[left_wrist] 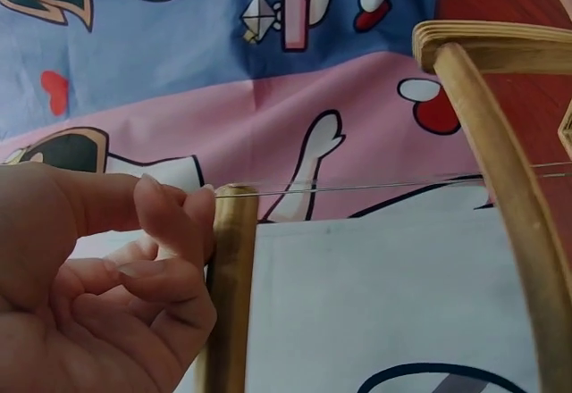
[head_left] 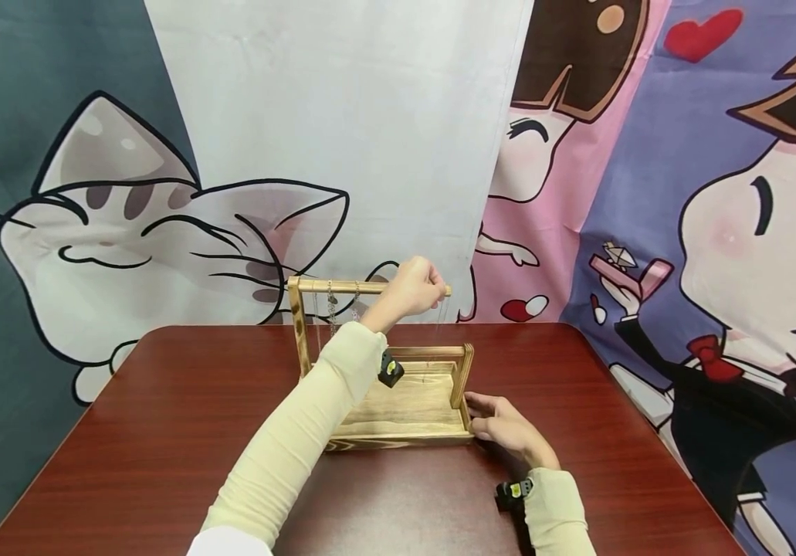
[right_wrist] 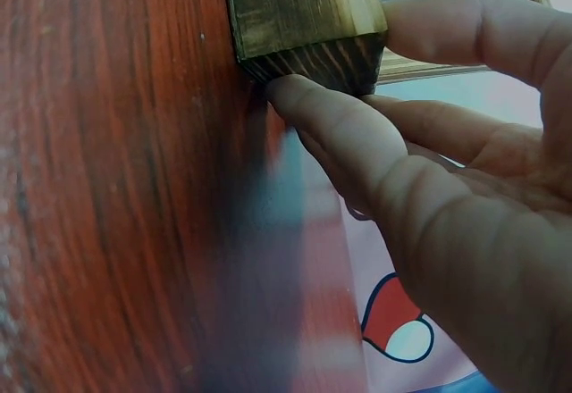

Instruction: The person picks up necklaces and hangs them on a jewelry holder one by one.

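A wooden jewelry stand (head_left: pixel 463 378) has a tray base, a low rail and a taller top bar (head_left: pixel 314 286). Thin necklaces (head_left: pixel 331 305) hang from the top bar toward its left end. At the bar's right end my left hand (head_left: pixel 413 287) pinches a fine chain (left_wrist: pixel 357 187) between thumb and finger. In the left wrist view the chain runs from the fingertips past the low rail's post. My right hand (head_left: pixel 509 428) is at the right side of the tray base, its nearly straight fingers touching the wooden corner (right_wrist: pixel 308 18).
The stand is on a reddish-brown table (head_left: pixel 182 417). Behind it hangs a cartoon-printed cloth (head_left: pixel 342 116). Small black cameras are strapped at both wrists, the left one (head_left: pixel 391 371) in front of the stand. My left forearm crosses in front of the stand's left part.
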